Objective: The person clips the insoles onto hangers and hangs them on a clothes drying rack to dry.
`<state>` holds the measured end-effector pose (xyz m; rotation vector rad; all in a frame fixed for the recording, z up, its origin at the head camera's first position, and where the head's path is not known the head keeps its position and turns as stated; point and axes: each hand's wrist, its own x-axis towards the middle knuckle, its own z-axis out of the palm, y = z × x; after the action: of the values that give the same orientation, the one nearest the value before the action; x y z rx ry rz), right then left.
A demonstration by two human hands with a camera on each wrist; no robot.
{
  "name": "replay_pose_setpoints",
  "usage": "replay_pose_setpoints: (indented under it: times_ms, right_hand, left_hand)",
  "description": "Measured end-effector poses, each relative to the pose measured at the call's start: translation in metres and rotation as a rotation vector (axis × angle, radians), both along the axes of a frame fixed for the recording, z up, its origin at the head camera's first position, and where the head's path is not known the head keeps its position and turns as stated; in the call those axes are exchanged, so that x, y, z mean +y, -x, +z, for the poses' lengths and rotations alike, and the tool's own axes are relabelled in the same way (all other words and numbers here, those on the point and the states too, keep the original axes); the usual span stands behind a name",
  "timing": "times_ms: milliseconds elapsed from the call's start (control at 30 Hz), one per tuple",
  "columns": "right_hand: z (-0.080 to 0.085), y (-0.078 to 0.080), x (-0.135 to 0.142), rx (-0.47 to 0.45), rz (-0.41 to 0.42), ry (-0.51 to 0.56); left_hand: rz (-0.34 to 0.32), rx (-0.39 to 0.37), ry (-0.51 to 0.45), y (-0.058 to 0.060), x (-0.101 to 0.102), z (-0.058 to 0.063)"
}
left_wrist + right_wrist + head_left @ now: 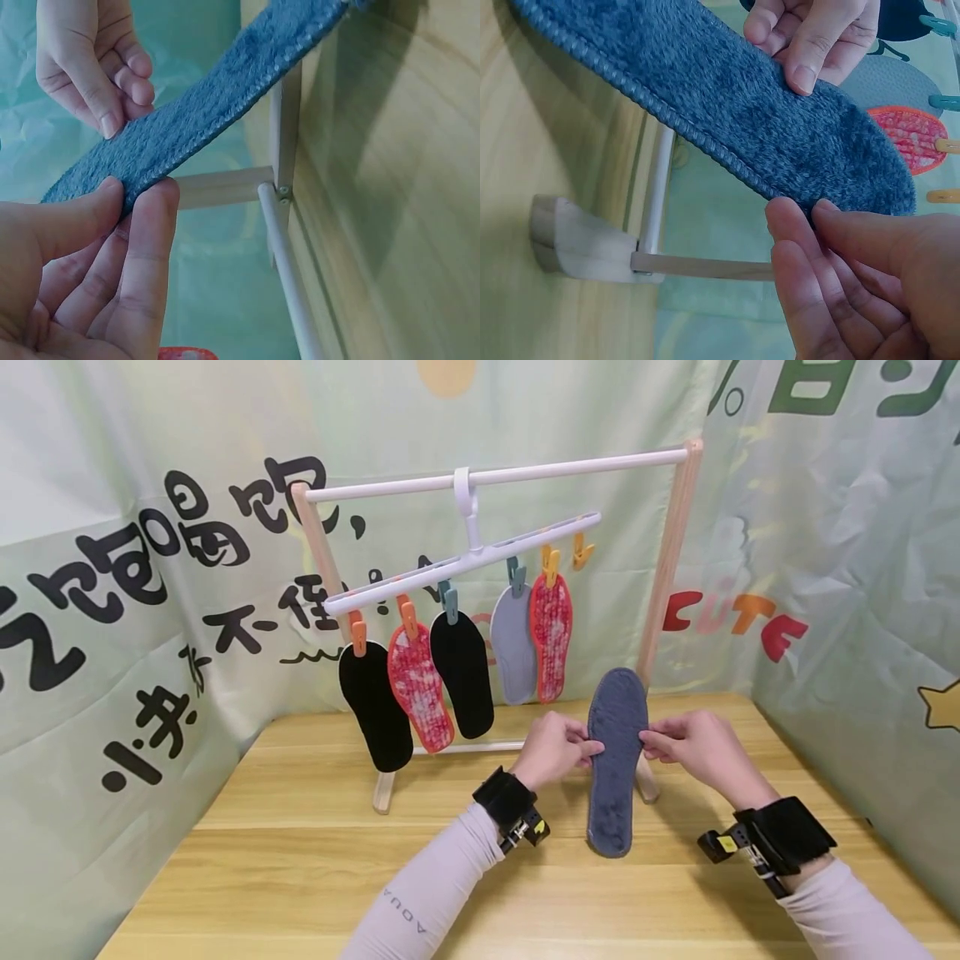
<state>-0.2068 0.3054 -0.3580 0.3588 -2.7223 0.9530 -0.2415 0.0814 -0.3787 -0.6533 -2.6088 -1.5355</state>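
Observation:
A fuzzy dark grey-blue insole (pixel 618 764) is held upright above the table, in front of the rack's right leg. My left hand (pixel 553 748) pinches its left edge between thumb and fingers. On the opposite edge, my right hand (pixel 701 745) pinches it the same way. Both wrist views show the insole's plush face and stitched rim, with the thumbs on the near side. To the upper left hangs a white clip hanger (pixel 474 560). An orange-yellow clip (pixel 581 553) at its right end has nothing in it.
From the hanger's other clips hang black insoles (pixel 461 675), red patterned insoles (pixel 551 639) and a grey insole (pixel 514 643). A rack with wooden posts (pixel 670 560) and a white top bar (pixel 577 466) carries the hanger. Printed cloth (pixel 97 635) surrounds the wooden table (pixel 300 877).

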Motion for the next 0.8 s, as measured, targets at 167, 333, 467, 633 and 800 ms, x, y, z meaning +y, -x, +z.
replay_pose_setpoints:
  times_ms: [167,333,467,633,800]
  right_hand:
    - [0.004,0.007,-0.003,0.001,0.001,0.022]
    - [0.007,0.013,-0.008,-0.003,0.018,0.057]
    - [0.012,0.016,-0.011,-0.010,0.014,0.069]
    - [0.018,0.020,-0.017,0.019,-0.010,0.042]
    - [0.021,0.027,-0.022,0.057,-0.030,0.051]
  left_hand:
    - [0.002,0.033,-0.003,0.005,-0.003,0.004]
    - [0.034,0.090,0.024,0.010,-0.007,0.008]
    - [0.056,0.137,0.038,0.012,-0.008,0.011]
    - [0.085,0.203,0.068,0.014,-0.009,0.015]
    - [0.109,0.245,0.081,0.017,-0.010,0.018]
